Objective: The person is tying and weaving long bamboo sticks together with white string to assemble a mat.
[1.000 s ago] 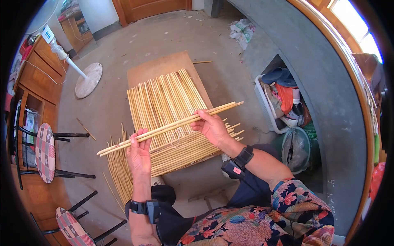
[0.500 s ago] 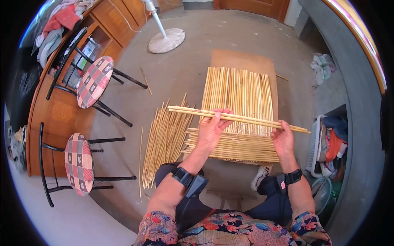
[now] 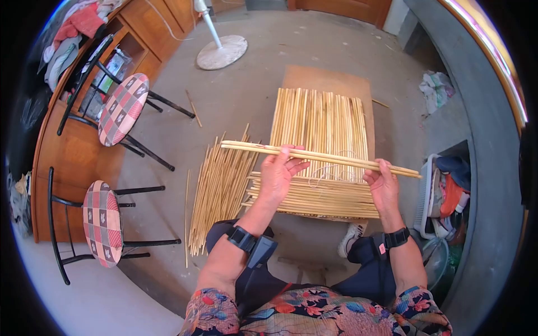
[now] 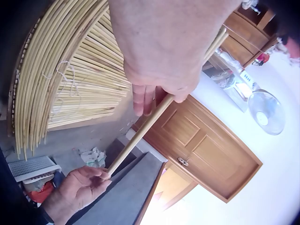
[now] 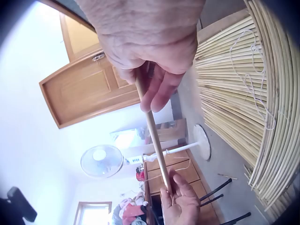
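Observation:
Two long, pale yellow stalks (image 3: 336,159) lie side by side, held in the air across the front of the body. My left hand (image 3: 280,172) pinches them left of their middle, thumb on the near side. Toward their other end, my right hand (image 3: 383,186) pinches them between thumb and fingers. Below, a row of stalks (image 3: 319,117) lies lengthwise on a brown board (image 3: 330,77). Nearer the body, a layer of crosswise stalks (image 3: 319,197) covers the row's near end. Loose white thread (image 5: 253,65) trails over the row in the right wrist view.
A loose pile of stalks (image 3: 218,196) lies on the floor at the left. Two chairs with checked seats (image 3: 124,109) stand beyond it. A round fan base (image 3: 222,53) is farther back. On the right are a filled basket (image 3: 424,196) and a bucket (image 3: 436,259).
The head view has swung left, bringing both chairs and the loose pile further in. The held stalks, earlier rising to the right, now slope down to the right. Both hands keep hold of them.

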The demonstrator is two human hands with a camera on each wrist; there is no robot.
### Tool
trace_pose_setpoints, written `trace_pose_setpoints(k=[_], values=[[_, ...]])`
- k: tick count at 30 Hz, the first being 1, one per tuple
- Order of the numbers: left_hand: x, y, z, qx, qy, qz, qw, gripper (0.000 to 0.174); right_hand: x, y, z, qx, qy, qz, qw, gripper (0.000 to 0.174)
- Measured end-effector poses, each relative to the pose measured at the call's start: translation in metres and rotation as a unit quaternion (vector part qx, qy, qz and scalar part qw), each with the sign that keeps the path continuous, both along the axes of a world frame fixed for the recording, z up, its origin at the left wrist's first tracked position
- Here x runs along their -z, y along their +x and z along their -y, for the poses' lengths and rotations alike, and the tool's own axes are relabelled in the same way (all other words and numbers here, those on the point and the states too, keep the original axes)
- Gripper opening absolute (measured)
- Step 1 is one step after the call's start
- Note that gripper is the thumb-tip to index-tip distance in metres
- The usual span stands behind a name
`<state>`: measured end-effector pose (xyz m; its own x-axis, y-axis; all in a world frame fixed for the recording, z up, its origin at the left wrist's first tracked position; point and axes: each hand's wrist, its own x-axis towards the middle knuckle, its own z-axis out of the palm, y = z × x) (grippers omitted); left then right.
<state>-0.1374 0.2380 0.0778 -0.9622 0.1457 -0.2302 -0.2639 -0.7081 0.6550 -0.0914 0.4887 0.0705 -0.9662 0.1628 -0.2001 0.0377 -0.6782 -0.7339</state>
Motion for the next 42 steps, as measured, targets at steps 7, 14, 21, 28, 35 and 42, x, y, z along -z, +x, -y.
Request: trace_pose_setpoints(k=[7, 14, 21, 28, 35, 42], values=[[-0.005, -0.007, 0.013, 0.043, -0.023, -0.017, 0.999, 0.018, 0.005, -0.002, -0.011, 0.010, -0.040, 0.029, 0.999, 0.015], [0.004, -0.007, 0.010, 0.010, -0.039, 0.003, 0.999, 0.015, 0.011, -0.002, -0.012, 0.015, -0.037, 0.000, 0.999, 0.015], [0.003, -0.004, 0.009, -0.008, -0.062, 0.021, 0.998, 0.015, 0.013, -0.001, -0.011, -0.002, -0.061, 0.039, 0.997, 0.023], [-0.005, -0.007, 0.014, 0.006, -0.079, -0.018, 0.997, 0.017, -0.008, 0.001, -0.006, -0.202, -0.049, 0.155, 0.966, 0.037], [-0.012, -0.002, 0.014, 0.067, -0.109, -0.099, 0.987, 0.016, -0.040, 0.002, -0.006, -0.268, 0.242, 0.008, 0.932, 0.033], [-0.023, 0.008, 0.011, 0.158, -0.128, -0.176, 0.963, 0.014, -0.021, -0.005, 0.012, -0.355, 0.483, -0.099, 0.794, 0.042]])
